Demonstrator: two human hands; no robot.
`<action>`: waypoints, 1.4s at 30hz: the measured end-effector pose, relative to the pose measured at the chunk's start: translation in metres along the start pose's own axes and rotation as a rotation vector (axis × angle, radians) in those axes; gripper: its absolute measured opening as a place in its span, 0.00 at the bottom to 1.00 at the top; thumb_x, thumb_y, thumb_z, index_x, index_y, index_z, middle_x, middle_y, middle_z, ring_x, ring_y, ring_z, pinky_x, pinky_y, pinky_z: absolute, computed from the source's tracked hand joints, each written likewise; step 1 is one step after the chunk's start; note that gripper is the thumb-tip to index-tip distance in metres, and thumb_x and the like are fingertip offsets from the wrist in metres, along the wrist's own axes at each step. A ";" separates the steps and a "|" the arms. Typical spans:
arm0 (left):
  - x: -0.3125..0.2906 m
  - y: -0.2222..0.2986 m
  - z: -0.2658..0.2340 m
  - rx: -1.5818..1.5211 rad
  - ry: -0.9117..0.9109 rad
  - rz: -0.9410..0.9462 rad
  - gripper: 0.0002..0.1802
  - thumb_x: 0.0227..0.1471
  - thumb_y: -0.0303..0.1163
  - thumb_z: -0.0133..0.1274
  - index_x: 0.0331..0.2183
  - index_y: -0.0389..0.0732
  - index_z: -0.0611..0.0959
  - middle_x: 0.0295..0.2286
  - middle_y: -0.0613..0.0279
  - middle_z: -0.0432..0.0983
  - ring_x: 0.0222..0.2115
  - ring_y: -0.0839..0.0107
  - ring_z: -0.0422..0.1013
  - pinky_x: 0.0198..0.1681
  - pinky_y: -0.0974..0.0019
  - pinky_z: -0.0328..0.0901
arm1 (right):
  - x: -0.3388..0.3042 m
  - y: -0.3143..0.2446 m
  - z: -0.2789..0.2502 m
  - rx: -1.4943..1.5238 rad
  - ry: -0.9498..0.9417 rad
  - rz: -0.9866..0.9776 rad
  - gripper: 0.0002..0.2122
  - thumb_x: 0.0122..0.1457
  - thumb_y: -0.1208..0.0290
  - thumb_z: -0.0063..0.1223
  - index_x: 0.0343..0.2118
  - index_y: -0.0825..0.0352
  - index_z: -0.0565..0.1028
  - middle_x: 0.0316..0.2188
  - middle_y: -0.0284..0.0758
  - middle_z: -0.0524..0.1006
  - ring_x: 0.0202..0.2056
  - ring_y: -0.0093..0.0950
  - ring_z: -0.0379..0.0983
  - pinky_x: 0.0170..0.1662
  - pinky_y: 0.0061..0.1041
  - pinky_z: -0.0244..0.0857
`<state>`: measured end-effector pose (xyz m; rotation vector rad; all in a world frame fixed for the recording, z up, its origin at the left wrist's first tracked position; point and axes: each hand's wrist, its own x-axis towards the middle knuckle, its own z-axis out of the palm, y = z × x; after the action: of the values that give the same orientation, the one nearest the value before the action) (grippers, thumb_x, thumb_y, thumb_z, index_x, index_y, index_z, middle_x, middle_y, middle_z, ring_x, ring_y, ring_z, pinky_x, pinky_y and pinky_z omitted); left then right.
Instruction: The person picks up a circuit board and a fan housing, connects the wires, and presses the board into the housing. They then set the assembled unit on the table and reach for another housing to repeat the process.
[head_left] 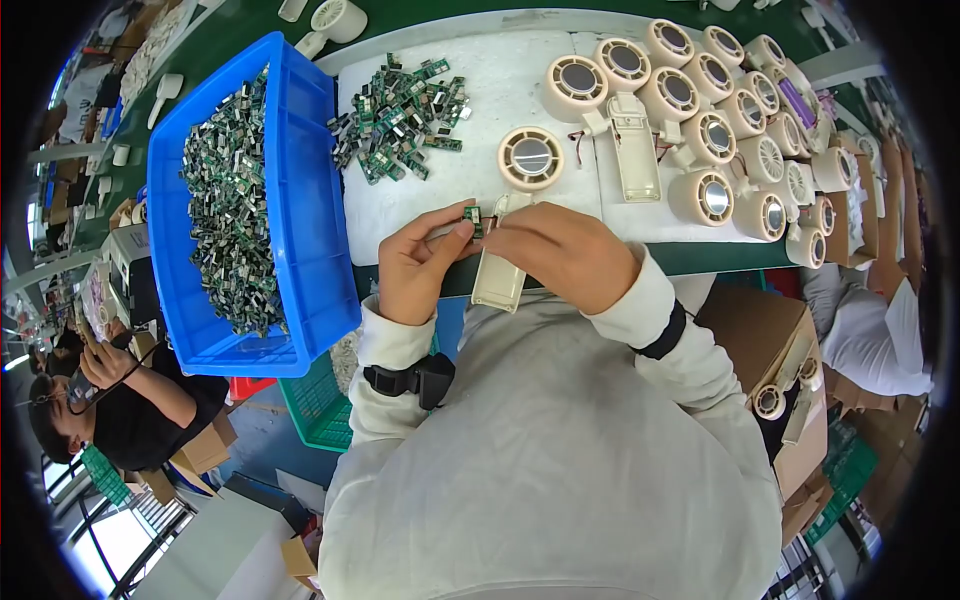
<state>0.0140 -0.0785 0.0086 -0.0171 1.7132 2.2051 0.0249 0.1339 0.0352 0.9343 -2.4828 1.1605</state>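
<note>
Between the thumb and fingers of my left hand (418, 262) is a small green circuit board (473, 219). My right hand (575, 250) is closed beside it, over the cream handheld fan housing (497, 281), whose handle points toward me. The fan's round head (531, 157) lies on the white work surface just beyond my hands. Thin dark wires show between the board and the right fingertips; what exactly those fingertips pinch is hidden. A second fan with an opened handle (634, 150) lies to the right, a few wires sticking out at its side.
A blue bin (285, 200) full of circuit boards stands at the left. A loose pile of boards (400, 118) lies beside it. Several fan heads (677, 92) crowd the right side. A cardboard box (770, 350) with fan parts is at lower right. Another person (140, 390) sits at far left.
</note>
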 end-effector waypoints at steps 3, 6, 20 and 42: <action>0.002 0.000 0.002 -0.018 0.008 0.004 0.16 0.60 0.19 0.53 0.50 0.27 0.78 0.42 0.51 0.80 0.40 0.69 0.78 0.46 0.68 0.76 | 0.003 0.000 -0.003 0.060 0.045 0.053 0.12 0.54 0.77 0.61 0.42 0.63 0.78 0.37 0.33 0.77 0.36 0.31 0.75 0.40 0.28 0.73; 0.004 0.001 0.000 -0.015 0.023 0.002 0.16 0.60 0.20 0.54 0.50 0.27 0.78 0.42 0.51 0.80 0.40 0.70 0.78 0.46 0.68 0.76 | 0.006 0.001 -0.005 0.017 0.024 0.049 0.11 0.54 0.75 0.62 0.41 0.63 0.79 0.38 0.33 0.78 0.36 0.31 0.75 0.42 0.28 0.72; 0.001 -0.002 0.009 -0.029 -0.032 -0.011 0.16 0.61 0.19 0.52 0.51 0.26 0.77 0.42 0.50 0.80 0.42 0.66 0.78 0.47 0.66 0.76 | 0.015 -0.020 -0.018 0.248 -0.044 0.537 0.10 0.53 0.76 0.63 0.39 0.65 0.82 0.30 0.34 0.81 0.27 0.32 0.73 0.32 0.27 0.70; 0.000 -0.003 0.009 -0.025 -0.052 0.005 0.16 0.62 0.19 0.52 0.51 0.26 0.77 0.43 0.49 0.80 0.43 0.66 0.78 0.47 0.66 0.76 | 0.005 -0.021 -0.013 0.138 0.035 0.555 0.09 0.53 0.75 0.65 0.38 0.65 0.83 0.29 0.35 0.79 0.34 0.29 0.76 0.35 0.26 0.71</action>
<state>0.0171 -0.0691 0.0086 0.0379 1.6600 2.2113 0.0341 0.1313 0.0588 0.2375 -2.7449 1.5020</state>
